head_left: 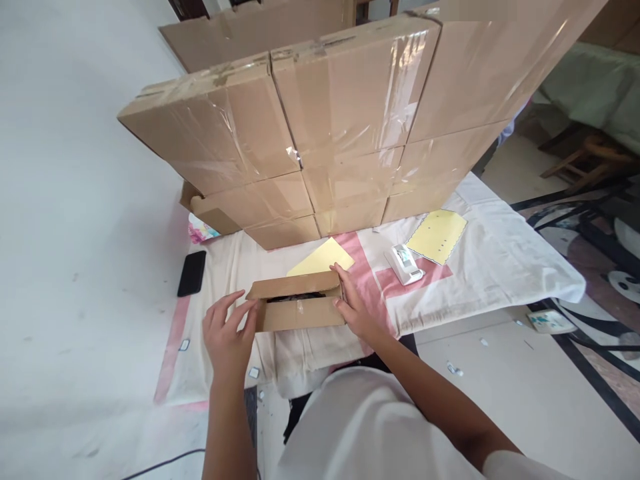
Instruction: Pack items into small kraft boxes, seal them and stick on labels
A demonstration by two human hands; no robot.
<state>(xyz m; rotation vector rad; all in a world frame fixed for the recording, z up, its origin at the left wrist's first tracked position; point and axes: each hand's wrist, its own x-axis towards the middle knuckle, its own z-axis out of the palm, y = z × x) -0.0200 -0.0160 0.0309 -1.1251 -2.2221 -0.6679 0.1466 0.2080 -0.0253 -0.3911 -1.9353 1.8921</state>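
Note:
A small long cardboard box (300, 317) is held over the cloth-covered table. Its long top flaps stand partly apart, and something dark (295, 297) shows through the gap; what it is I cannot make out. My left hand (229, 331) grips the box's left end with curved fingers, some of them lifted off the edge. At the opposite end, my right hand (354, 308) pinches the short side between thumb and fingers. Just behind the box lies a plain yellow sheet (327, 257), partly covered by it.
A wall of taped cardboard cartons (350, 100) rises at the table's back. To the right are a white tape dispenser (405, 265) and a yellow sheet with marks (439, 235). A black phone (191, 273) lies left, near the white wall (75, 200). Paper scraps (454, 369) dot the floor.

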